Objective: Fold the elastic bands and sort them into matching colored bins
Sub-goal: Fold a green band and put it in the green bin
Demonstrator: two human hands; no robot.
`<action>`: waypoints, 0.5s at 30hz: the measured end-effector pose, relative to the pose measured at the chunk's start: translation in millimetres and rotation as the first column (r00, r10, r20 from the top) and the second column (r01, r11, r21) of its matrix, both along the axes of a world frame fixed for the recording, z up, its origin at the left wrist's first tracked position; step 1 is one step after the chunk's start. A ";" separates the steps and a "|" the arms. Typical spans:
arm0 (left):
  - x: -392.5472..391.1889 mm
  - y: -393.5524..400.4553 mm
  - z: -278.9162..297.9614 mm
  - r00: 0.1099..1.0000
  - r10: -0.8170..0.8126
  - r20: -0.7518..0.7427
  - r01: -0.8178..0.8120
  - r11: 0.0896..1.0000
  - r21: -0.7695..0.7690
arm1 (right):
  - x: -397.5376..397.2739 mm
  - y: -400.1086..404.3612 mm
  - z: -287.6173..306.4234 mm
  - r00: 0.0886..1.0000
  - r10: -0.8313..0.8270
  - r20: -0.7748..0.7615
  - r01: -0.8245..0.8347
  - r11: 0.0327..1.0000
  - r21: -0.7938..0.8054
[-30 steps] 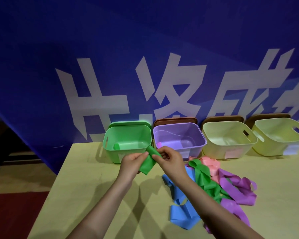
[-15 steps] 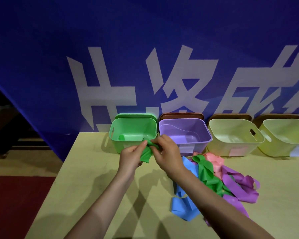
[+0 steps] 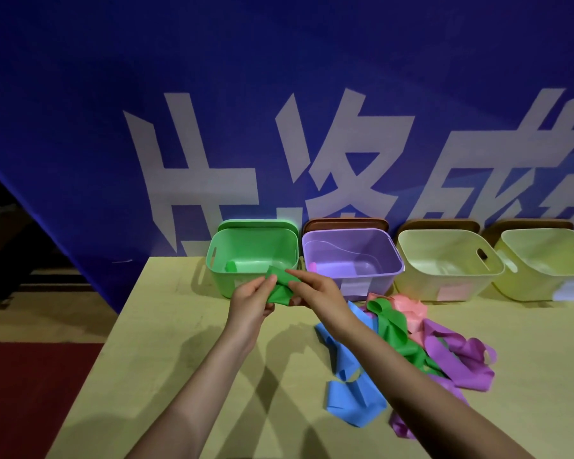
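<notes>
The left hand [image 3: 251, 298] and the right hand [image 3: 314, 289] meet just above the worktop [image 3: 179, 342], both pinching 1 folded green band [image 3: 280, 288] between thumb and fingers, the left from 9 o'clock and the right from 3 o'clock. The band sits at the near rim of the green bin [image 3: 246, 256], which lies at 12 o'clock from the hands and holds a green roll [image 3: 242, 267] on its floor toward the left. A green lid [image 3: 257, 223] stands behind that bin. At 1 o'clock from the hands is the purple bin [image 3: 352, 256], touching the green one, with a purple roll [image 3: 325, 269] inside near its front left corner. At 2 o'clock come 2 pale yellow bins, the nearer bin [image 3: 444, 263] and the far right bin [image 3: 544, 263], each with a pale label on its front; nothing can be made out inside them. Brown lids [image 3: 345, 222] lean behind these 3 bins against a blue banner [image 3: 212, 94] with white characters. At 4 o'clock from the hands, under and beside the right forearm, lies a tangled heap: a blue band [image 3: 348, 392], a loose green band [image 3: 391, 326], a pink band [image 3: 408, 309] and purple bands [image 3: 458, 359], overlapping one another.
</notes>
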State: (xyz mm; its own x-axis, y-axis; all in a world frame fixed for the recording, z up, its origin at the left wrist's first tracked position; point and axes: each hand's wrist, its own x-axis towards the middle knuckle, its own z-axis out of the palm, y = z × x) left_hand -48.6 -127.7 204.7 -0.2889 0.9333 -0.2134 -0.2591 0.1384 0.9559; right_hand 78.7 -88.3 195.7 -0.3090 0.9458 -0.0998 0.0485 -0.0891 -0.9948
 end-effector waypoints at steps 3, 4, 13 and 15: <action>-0.9 3.5 -5.7 0.990 -0.090 -0.108 0.093 0.995 0.022 | 4.3 2.8 -1.0 1.000 -0.021 0.010 0.021 1.000 -0.010; -0.8 4.5 -6.9 0.983 -0.115 -0.146 0.119 0.993 0.020 | 6.1 3.7 -0.6 0.999 -0.025 0.039 0.025 1.000 0.010; 3.8 15.9 -9.5 0.987 -0.138 -0.080 0.132 0.989 -0.072 | 12.4 11.7 -4.4 0.963 -0.123 0.238 0.083 0.982 0.171; 0.6 18.2 -9.4 0.991 -0.133 -0.011 0.130 0.983 -0.130 | 13.7 12.7 -5.8 0.959 -0.148 0.240 0.095 0.971 0.219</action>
State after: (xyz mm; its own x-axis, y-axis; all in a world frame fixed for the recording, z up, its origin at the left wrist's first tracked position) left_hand -48.0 -109.5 195.3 -0.1708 0.9287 -0.3292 -0.2116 0.2917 0.9328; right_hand 92.4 -75.6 189.9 -0.1799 0.9829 0.0383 0.3025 0.0923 -0.9487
